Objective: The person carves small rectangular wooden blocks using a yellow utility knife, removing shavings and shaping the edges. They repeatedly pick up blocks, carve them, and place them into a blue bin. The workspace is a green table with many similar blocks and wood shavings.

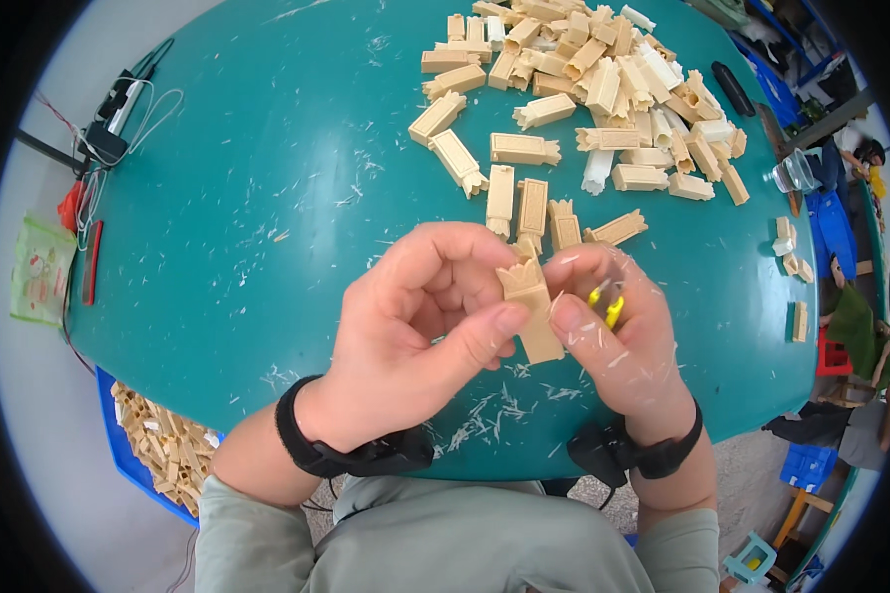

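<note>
My left hand (405, 341) is closed around a tan, box-shaped plastic piece (532, 311), with its thumb pressed on one face. The piece stands tilted, its scalloped end up. Against its right side rests the thumb of my right hand (618, 336). Tucked in the curled fingers of that hand is a slim tool with bright yellow parts (615, 310); most of it is hidden, so its kind is unclear. Thin pale shavings cling to my right fingers. Just beyond my hands lie several similar tan pieces (564, 225).
A large heap of tan and white pieces (603, 84) covers the far right of the green table (218, 247). Pale shavings (489, 420) lie near the front edge. A blue bin (129, 460) of pieces stands lower left. A clear cup (794, 172) is at the right edge, a power strip (109, 128) far left.
</note>
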`<act>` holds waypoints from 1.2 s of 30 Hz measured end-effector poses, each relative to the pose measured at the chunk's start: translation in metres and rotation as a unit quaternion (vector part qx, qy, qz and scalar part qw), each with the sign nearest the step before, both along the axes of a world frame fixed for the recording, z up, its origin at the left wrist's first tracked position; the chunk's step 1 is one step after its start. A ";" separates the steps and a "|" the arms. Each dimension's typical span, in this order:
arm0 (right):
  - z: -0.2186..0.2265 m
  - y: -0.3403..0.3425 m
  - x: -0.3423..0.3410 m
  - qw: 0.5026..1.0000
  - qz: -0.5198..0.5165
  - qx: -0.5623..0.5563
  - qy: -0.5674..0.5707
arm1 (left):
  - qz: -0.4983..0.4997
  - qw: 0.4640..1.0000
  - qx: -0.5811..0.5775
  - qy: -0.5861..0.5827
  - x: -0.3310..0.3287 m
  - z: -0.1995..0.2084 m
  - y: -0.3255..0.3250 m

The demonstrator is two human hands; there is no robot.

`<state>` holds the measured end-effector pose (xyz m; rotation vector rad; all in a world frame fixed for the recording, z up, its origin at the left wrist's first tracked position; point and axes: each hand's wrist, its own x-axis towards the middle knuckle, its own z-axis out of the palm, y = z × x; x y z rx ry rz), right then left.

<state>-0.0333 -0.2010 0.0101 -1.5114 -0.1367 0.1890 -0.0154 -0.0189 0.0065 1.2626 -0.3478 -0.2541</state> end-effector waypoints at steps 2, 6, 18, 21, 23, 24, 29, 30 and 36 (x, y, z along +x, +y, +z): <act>-0.001 -0.002 0.001 1.000 0.001 -0.010 -0.012 | -0.015 0.999 0.035 0.020 0.001 0.004 0.003; -0.006 -0.005 0.005 0.991 -0.011 -0.069 -0.115 | -0.021 0.999 0.030 0.011 0.003 0.002 0.005; 0.001 0.003 -0.003 0.941 -0.061 -0.242 -0.229 | 0.136 0.969 0.010 -0.207 -0.005 -0.012 -0.004; 0.002 0.000 -0.006 0.955 -0.027 -0.189 -0.228 | 0.125 0.963 0.024 -0.238 -0.003 -0.015 -0.003; 0.001 0.002 -0.010 0.959 -0.040 -0.184 -0.209 | 0.137 0.959 0.041 -0.246 -0.003 -0.016 -0.004; 0.000 0.003 -0.010 0.957 -0.044 -0.193 -0.214 | 0.142 0.956 0.049 -0.251 -0.004 -0.017 -0.004; -0.001 0.005 -0.006 0.935 -0.059 -0.232 -0.263 | 0.153 0.943 0.098 -0.279 -0.007 -0.018 -0.004; -0.001 0.005 -0.006 0.933 -0.062 -0.234 -0.268 | 0.159 0.941 0.100 -0.281 -0.007 -0.018 -0.004; -0.002 0.006 -0.006 0.925 -0.063 -0.246 -0.283 | 0.158 0.935 0.100 -0.301 -0.006 -0.017 -0.003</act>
